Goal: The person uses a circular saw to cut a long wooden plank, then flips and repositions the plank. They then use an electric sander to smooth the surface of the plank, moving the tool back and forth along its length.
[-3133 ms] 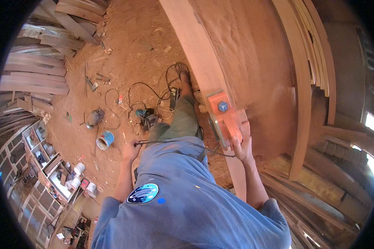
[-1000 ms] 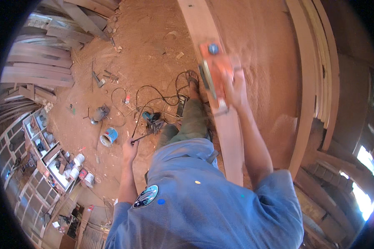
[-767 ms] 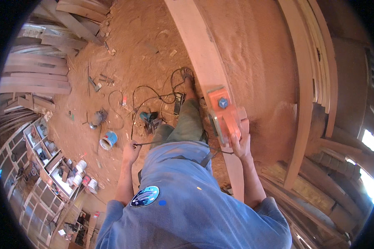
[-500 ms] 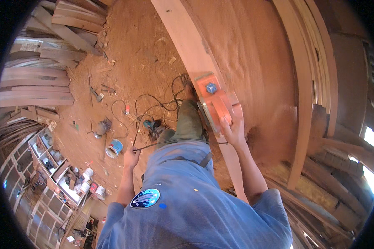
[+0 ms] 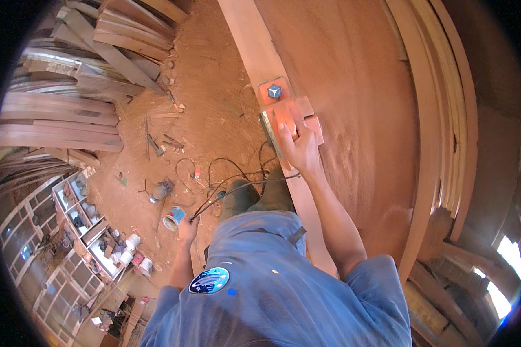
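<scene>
An orange electric planer (image 5: pixel 282 104) with a blue knob on its front rests on a long pale board (image 5: pixel 252 40) that runs from the top of the view down past my right side. My right hand (image 5: pixel 300 144) is closed round the planer's handle. My left hand (image 5: pixel 189 225), low by my left hip, grips the dark power cord (image 5: pixel 231 191), which crosses in front of my body to the planer.
Reddish sawdust covers the ground (image 5: pixel 214 75). Stacked planks (image 5: pixel 58 115) lie at upper left; long boards (image 5: pixel 434 144) run along the right. At left are a paint can (image 5: pixel 172 217), another tool (image 5: pixel 161 191), loose hand tools (image 5: pixel 155 143) and a compartmented shelf (image 5: pixel 107 250) with white containers.
Since half a second ago the planer and my right hand have moved forward along the board, away from my body. My left hand still holds the cord, now slightly lower in the view.
</scene>
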Available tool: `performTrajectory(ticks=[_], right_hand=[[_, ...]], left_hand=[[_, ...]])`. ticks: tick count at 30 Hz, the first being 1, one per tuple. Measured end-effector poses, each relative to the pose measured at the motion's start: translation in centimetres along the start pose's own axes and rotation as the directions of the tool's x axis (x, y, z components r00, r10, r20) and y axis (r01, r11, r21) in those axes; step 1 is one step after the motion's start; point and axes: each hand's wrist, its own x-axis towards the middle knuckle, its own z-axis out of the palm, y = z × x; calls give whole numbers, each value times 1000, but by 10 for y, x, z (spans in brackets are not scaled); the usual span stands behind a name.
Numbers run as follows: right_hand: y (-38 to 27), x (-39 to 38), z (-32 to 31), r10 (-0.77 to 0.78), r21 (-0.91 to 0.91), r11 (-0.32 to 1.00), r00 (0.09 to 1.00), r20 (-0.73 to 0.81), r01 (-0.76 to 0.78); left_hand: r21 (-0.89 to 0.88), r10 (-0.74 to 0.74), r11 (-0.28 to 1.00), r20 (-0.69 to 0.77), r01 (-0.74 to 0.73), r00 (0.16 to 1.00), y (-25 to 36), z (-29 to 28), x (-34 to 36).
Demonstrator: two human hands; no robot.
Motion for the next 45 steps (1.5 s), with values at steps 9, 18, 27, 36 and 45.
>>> performTrajectory(ticks=[9, 18, 27, 36, 45], right_hand=[[-56, 131, 37, -45, 218, 976, 997, 61, 30], [-110, 261, 75, -42, 197, 980, 998, 37, 34], [-151, 426, 138, 20, 106, 994, 993, 116, -32], [-235, 609, 201, -92, 39, 995, 996, 1, 92], [-288, 794, 256, -150, -62, 987, 987, -64, 146]], left_hand=[[94, -177, 982, 183, 162, 967, 45, -39, 53], [113, -97, 991, 199, 75, 975, 71, -56, 145], [43, -174, 985, 211, 169, 962, 142, -117, 304], [-108, -92, 988, 175, 112, 980, 190, -157, 443], [-540, 95, 841, 77, -38, 992, 303, -192, 484]])
